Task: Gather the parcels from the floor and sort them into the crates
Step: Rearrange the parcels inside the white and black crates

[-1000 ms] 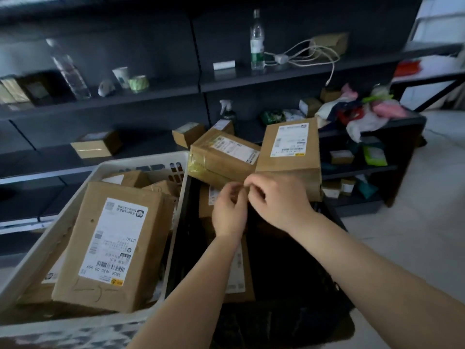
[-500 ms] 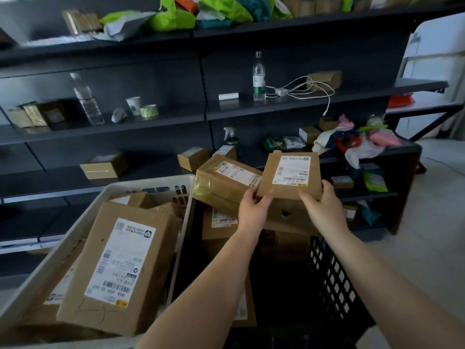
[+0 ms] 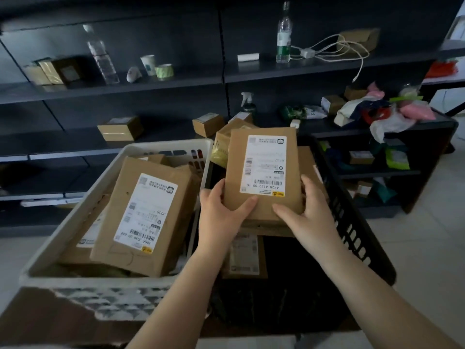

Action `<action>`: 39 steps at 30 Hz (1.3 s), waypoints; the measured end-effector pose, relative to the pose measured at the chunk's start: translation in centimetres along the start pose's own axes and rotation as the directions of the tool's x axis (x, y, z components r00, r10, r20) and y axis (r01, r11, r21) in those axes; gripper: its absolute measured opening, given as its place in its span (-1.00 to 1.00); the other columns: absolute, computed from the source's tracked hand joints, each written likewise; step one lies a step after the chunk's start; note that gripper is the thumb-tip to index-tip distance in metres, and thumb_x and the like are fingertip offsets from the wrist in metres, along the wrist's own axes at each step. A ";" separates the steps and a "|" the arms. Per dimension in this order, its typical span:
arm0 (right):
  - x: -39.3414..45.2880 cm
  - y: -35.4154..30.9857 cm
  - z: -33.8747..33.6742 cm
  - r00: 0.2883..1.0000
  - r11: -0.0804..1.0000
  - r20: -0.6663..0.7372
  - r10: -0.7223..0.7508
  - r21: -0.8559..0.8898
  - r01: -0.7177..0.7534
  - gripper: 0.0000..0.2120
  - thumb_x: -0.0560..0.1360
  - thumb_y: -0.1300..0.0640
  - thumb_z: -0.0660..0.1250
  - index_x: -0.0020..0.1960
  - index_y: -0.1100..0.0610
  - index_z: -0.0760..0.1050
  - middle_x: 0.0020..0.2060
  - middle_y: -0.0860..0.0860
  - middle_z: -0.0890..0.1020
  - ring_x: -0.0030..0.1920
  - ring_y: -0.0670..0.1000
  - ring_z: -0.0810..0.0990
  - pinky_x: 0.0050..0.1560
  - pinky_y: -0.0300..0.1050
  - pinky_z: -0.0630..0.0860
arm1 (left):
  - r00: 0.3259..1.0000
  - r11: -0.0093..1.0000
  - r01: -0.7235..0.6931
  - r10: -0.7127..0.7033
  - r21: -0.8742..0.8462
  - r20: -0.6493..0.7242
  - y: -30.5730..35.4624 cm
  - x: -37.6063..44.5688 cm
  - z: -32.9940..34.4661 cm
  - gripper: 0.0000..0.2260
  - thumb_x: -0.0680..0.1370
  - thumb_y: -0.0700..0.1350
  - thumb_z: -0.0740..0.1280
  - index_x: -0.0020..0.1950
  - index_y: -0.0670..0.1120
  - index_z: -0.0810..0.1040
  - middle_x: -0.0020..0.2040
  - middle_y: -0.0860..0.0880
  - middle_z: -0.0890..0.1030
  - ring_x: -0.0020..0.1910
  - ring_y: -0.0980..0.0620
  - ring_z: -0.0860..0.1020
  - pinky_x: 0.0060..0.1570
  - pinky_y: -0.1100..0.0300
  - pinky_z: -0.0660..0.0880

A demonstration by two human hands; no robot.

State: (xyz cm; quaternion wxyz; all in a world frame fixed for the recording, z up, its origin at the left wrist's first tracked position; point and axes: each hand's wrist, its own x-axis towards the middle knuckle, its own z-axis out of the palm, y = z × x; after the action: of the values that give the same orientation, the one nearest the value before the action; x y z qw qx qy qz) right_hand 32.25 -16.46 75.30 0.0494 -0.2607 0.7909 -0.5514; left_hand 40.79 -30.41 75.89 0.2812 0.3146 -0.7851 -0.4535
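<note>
I hold a flat brown parcel (image 3: 263, 172) with a white label, face up, over the black crate (image 3: 352, 222). My left hand (image 3: 222, 212) grips its lower left corner, thumb on top. Its lower right corner sits in my right hand (image 3: 305, 212), thumb also on top. Under it, inside the black crate, lie other brown parcels, one of them (image 3: 245, 255) showing below my hands. The white crate (image 3: 83, 217) on the left holds several parcels, with a large labelled one (image 3: 146, 217) on top.
Dark shelving (image 3: 176, 79) runs behind the crates, with bottles, a cup, a tape roll, cables and small boxes on it. A low shelf unit (image 3: 427, 152) at right carries bags and packets. Pale tiled floor (image 3: 432, 248) lies to the right.
The parcel has come toward me and tipped flat, its label now facing up. Both hands shifted from its lower edge to its near corners. The camera has tilted down.
</note>
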 end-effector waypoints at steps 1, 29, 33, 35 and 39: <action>-0.5 0.1 0.6 1.000 1.000 0.016 -0.002 -0.025 0.002 -0.22 0.41 0.01 0.43 0.50 0.01 0.09 0.19 -0.17 0.30 0.07 -0.29 0.32 0.03 -0.51 0.28 | 1.000 1.000 0.013 -0.013 0.023 -0.008 -0.6 -0.4 -0.5 -0.28 0.33 0.16 0.47 0.41 -0.03 0.32 0.06 0.12 0.33 -0.14 0.36 0.39 -0.35 0.58 0.37; 0.4 2.5 5.8 0.628 0.784 0.658 0.416 -0.609 0.119 -0.48 0.57 0.06 0.23 0.48 0.10 0.19 0.41 0.17 0.33 0.32 0.13 0.39 0.27 -0.13 0.34 | 0.826 0.647 0.134 -0.491 0.751 0.275 -4.5 -1.9 1.8 -0.43 0.56 -0.12 0.28 0.47 -0.20 0.06 0.44 -0.24 0.15 0.34 -0.19 0.34 0.22 0.02 0.39; 5.0 1.7 4.1 0.777 0.789 0.553 0.301 -0.603 0.123 -0.65 0.50 -0.04 0.32 0.24 0.06 0.48 0.15 0.06 0.58 0.06 0.07 0.56 0.01 -0.11 0.49 | 0.932 0.735 -0.036 -0.219 0.678 0.287 -3.3 -0.4 2.5 -0.35 0.52 -0.05 0.34 0.49 -0.14 0.07 0.54 -0.16 -0.05 0.51 -0.15 -0.05 0.38 -0.07 0.21; 9.1 1.3 2.7 0.895 0.850 0.405 0.190 -0.524 0.056 -0.53 0.46 -0.10 0.33 0.29 0.09 0.41 0.19 0.06 0.55 0.08 0.08 0.54 -0.07 -0.13 0.44 | 0.958 0.869 -0.025 -0.121 0.494 0.261 -1.5 2.0 2.9 -0.39 0.52 0.03 0.31 0.47 -0.12 0.13 0.49 -0.14 0.13 0.45 -0.18 0.17 0.34 -0.09 0.29; 17.7 1.7 0.8 0.986 0.950 0.144 0.088 -0.310 -0.039 -0.40 0.45 -0.08 0.36 0.39 0.10 0.29 0.29 0.05 0.45 0.04 -0.01 0.47 -0.22 -0.24 0.34 | 0.982 0.987 0.074 -0.098 0.145 0.164 1.7 8.0 4.9 -0.31 0.48 0.09 0.34 0.49 -0.11 0.11 0.43 -0.08 0.27 0.36 -0.11 0.31 0.30 -0.10 0.35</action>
State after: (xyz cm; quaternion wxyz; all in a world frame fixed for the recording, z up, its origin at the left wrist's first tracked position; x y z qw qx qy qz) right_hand 16.74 -24.95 77.15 0.0880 -0.2818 0.8685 -0.3981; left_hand 31.70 -33.12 76.51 0.1707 0.3270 -0.8214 -0.4350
